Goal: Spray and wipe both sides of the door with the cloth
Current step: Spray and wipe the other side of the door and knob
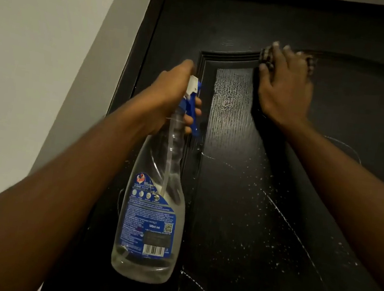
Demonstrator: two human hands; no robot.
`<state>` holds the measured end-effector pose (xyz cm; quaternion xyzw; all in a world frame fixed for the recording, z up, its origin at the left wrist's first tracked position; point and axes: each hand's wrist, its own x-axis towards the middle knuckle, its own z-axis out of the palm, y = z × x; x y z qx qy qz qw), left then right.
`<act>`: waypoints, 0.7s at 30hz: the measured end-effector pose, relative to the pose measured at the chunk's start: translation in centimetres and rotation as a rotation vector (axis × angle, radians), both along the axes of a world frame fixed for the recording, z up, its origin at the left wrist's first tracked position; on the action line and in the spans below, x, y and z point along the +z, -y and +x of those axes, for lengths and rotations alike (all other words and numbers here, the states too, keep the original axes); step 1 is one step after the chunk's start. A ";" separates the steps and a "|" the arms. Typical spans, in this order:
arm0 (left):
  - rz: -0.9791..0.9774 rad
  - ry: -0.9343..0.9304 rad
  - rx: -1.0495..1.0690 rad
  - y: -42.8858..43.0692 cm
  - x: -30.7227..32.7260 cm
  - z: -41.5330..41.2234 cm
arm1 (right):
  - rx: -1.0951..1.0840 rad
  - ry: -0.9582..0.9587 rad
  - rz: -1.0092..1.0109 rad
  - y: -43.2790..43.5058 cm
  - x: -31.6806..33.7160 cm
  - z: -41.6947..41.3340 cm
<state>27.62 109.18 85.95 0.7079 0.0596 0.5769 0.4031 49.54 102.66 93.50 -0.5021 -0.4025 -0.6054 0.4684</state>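
Note:
A black panelled door [240,200] fills the right of the view, speckled with white spray droplets. My left hand [168,98] grips the neck of a clear spray bottle [152,213] with a blue and white trigger and a blue label; the nozzle points at the door. My right hand [284,84] presses a checked cloth [267,55] flat against the door at the curved upper moulding of the raised panel. Most of the cloth is hidden under that hand.
A white wall [38,64] runs along the left, meeting the black door frame [147,49]. The ceiling edge shows above the door's top.

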 end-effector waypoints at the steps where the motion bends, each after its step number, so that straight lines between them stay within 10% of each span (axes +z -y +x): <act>1: -0.013 0.027 -0.011 -0.2 -0.1 -0.1 | -0.064 -0.008 -0.052 -0.8 0.5 -0.4; 10: -0.036 0.071 -0.010 -1.1 -1.8 -0.6 | -0.283 0.574 -0.489 0.4 -6.2 1.5; 17: -0.049 0.058 -0.100 -0.5 -1.9 -0.5 | -0.192 -0.001 -0.137 1.7 2.6 3.1; 21: -0.034 0.018 -0.116 0.0 -2.2 0.0 | -0.225 0.277 -0.329 -0.7 -2.9 0.2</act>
